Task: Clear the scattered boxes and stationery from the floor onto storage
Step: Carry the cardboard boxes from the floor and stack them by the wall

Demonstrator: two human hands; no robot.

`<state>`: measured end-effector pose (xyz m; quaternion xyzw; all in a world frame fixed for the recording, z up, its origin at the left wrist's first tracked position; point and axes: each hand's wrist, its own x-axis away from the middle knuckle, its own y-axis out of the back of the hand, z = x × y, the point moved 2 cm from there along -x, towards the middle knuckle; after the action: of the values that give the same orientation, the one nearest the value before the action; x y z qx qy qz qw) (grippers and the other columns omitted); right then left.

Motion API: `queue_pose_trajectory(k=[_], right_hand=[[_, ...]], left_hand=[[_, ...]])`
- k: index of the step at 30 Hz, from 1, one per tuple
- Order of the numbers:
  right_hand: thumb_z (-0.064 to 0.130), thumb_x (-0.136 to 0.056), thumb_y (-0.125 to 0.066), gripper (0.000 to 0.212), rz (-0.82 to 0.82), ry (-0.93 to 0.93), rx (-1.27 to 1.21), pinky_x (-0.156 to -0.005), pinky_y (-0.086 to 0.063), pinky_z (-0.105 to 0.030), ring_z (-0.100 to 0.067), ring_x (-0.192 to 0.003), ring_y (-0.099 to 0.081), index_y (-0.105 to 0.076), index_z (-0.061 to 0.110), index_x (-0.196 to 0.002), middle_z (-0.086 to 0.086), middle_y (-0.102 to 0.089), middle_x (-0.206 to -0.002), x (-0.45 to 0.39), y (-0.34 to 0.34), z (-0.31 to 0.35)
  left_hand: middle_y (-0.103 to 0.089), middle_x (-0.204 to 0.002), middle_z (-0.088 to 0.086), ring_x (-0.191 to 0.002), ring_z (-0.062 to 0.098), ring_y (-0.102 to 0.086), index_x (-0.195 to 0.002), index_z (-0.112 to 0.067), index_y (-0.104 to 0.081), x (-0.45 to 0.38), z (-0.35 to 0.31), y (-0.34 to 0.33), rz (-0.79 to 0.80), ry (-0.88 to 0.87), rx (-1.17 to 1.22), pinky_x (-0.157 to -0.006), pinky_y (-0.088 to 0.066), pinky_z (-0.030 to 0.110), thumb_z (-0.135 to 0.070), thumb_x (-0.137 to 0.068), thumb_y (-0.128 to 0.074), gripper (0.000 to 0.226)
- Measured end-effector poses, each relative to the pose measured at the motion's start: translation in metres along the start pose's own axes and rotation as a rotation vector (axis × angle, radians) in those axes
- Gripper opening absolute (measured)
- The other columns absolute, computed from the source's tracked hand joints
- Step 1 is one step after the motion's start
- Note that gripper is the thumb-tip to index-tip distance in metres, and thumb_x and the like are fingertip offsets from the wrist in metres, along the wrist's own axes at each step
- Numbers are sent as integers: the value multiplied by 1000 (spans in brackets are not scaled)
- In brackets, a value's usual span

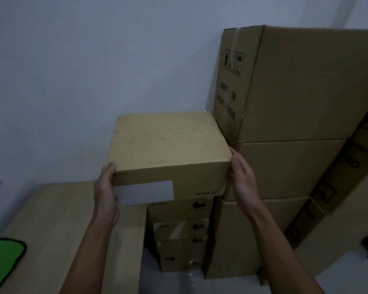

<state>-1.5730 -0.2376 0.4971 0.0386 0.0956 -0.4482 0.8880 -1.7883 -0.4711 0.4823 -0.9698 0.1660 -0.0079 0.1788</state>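
White wall [62, 81] behind; left hand [105, 194], right hand [242, 177] grip box [168, 149] sides

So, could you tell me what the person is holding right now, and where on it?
The cardboard box atop the narrow stack: the left hand grips its near left corner, and the right hand lies flat against its right side with straight fingers.

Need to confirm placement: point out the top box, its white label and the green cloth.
Top box [168, 143], head view, its top face.
White label [146, 193], head view, label's middle.
Green cloth [3, 259], head view, its middle.
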Motion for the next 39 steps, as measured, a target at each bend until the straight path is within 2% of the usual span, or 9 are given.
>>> queue_pose_trajectory(k=[2, 5, 7, 12, 19, 23, 26, 32, 39], right_hand=[[57, -97, -48, 53, -30, -8, -8, -101, -50, -28, -2, -126, -53, -50, 35, -145, 14, -55, -141, -11, -4, -3], [34, -104, -49, 49, -32, -36, 92, -82, -49, -7, -2, -121, -53, -42, 26, -152, 12, -52, -141, -30, -13, -12], [24, -105, -50, 47, -84, -46, 206, -83, -48, -7, -9, -124, -50, -43, 20, -151, 7, -52, -139, -43, -18, -17], [28, -102, -55, 42, -318, -82, 460, -106, -46, -44, -24, -125, -53, -53, 14, -142, -5, -58, -134, -66, -25, -27], [10, -89, -70, 63, -564, 213, 611, -87, -40, -7, -6, -99, -44, -39, 15, -143, -1, -31, -130, -52, -56, -26], [8, -90, -62, 65, -346, 351, 860, -113, -35, -38, -28, -140, -24, -41, 23, -149, -7, -23, -155, -66, -72, -36], [9, -91, -60, 72, -205, 267, 999, -115, -34, -52, -35, -148, -12, -31, 26, -155, -2, -17, -163, -82, -70, -45], [9, -93, -58, 87, -90, 163, 1144, -92, -51, -39, -28, -153, -2, -10, 37, -160, 7, 0, -167, -94, -66, -35], [9, -90, -59, 102, -35, 189, 1214, -64, -36, -17, -26, -154, 13, 12, 39, -158, 11, 27, -164, -92, -65, -45]], left_hand=[[-76, -98, -14, -86, 4, -71, -107, -28, -70, -26, 9, -9, 46, 25, -22, -71, -57, 26, -43, -98, -54, 24], [-67, -128, -1, -111, 20, -66, -131, -28, -63, -70, 30, -14, 50, 122, -100, -96, -53, 47, -75, -70, -69, 77], [-61, -135, 5, -112, 28, -65, -136, -29, -59, -91, 45, -13, 35, 208, -143, -90, -56, 49, -86, -52, -73, 102], [-55, -141, 5, -118, 30, -62, -135, -37, -59, -118, 68, -19, 60, 234, -239, -98, -51, 58, -93, -53, -66, 100], [-56, -140, 5, -124, 28, -57, -114, -47, -67, -136, 75, -40, 90, 224, -325, -106, -44, 58, -98, -56, -57, 78], [-49, -147, 5, -132, 27, -50, -101, -58, -65, -146, 82, -50, 120, 236, -335, -110, -40, 57, -97, -59, -57, 58], [-49, -147, 3, -130, 27, -52, -118, -53, -63, -153, 81, -59, 133, 223, -357, -109, -42, 56, -98, -58, -56, 75], [-51, -145, -1, -128, 23, -53, -137, -51, -50, -170, 82, -65, 211, 202, -362, -106, -44, 56, -98, -62, -51, 89], [-45, -152, -1, -136, 22, -46, -144, -50, -44, -177, 83, -61, 265, 202, -407, -116, -34, 54, -99, -63, -49, 95]])
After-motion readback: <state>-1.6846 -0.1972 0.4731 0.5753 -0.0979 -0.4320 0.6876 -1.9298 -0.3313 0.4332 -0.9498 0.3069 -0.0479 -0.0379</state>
